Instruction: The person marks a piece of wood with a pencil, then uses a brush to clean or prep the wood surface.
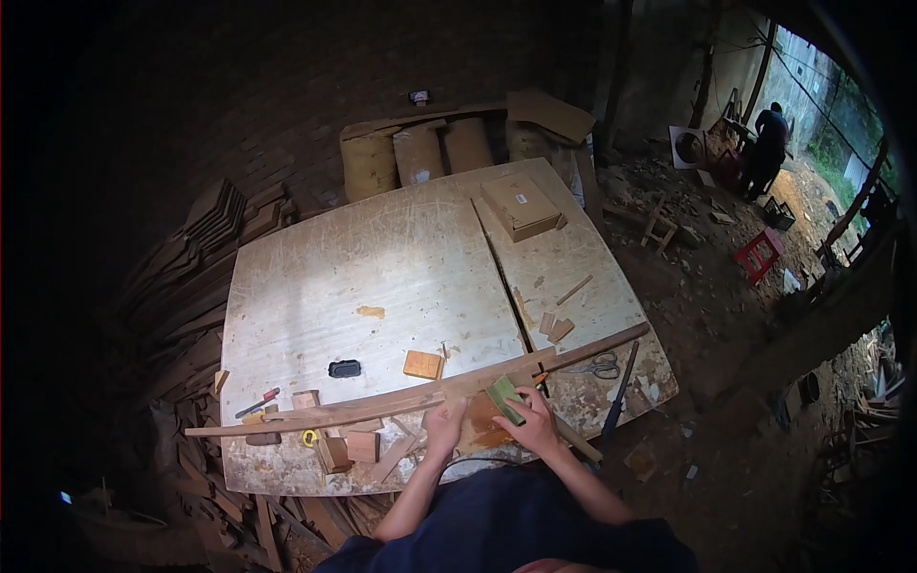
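A long curved wooden strip (382, 405) lies across the near part of the worktable (334, 286). My left hand (444, 428) is closed at the near edge of this strip, its fingers around something too small to make out. Just to its right, my right hand (533, 423) grips a green block (505, 399) with fingers and thumb, over the strip's near side. Beneath the green block is a brown wooden piece (487, 425). An orange-brown wood block (422, 364) and a black tray-like object (345, 369) lie beyond the strip.
A cardboard box (521, 205) sits at the table's far right. Scissors (602, 365) and a dark long tool (621, 392) lie at right. Wood blocks (363, 446) and a yellow tape roll (309, 437) are near left. A person (767, 148) stands far off, right.
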Available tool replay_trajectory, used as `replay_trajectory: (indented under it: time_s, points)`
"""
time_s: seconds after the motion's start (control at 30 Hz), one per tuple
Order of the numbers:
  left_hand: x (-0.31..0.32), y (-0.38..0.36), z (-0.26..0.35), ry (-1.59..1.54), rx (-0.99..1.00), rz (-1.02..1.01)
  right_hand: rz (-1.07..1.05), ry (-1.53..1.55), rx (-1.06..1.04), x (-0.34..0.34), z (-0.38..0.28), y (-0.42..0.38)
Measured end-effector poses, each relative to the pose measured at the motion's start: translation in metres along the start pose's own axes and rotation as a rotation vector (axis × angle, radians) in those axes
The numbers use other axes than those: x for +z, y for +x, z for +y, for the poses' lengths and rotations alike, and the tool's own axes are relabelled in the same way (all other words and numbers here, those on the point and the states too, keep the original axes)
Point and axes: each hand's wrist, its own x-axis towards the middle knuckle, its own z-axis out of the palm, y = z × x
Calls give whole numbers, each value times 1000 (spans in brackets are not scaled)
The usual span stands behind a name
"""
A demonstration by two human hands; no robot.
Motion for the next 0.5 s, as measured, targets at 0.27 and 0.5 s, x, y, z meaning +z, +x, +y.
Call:
replay_trajectory:
  time_s: [0.27,0.5]
  points:
    - [-1,-3,12,-35,-2,57,-90,10,-136,-13,2,15]
    - [2,-2,8,50,108,89,54,-121,-164,-7,-5,22]
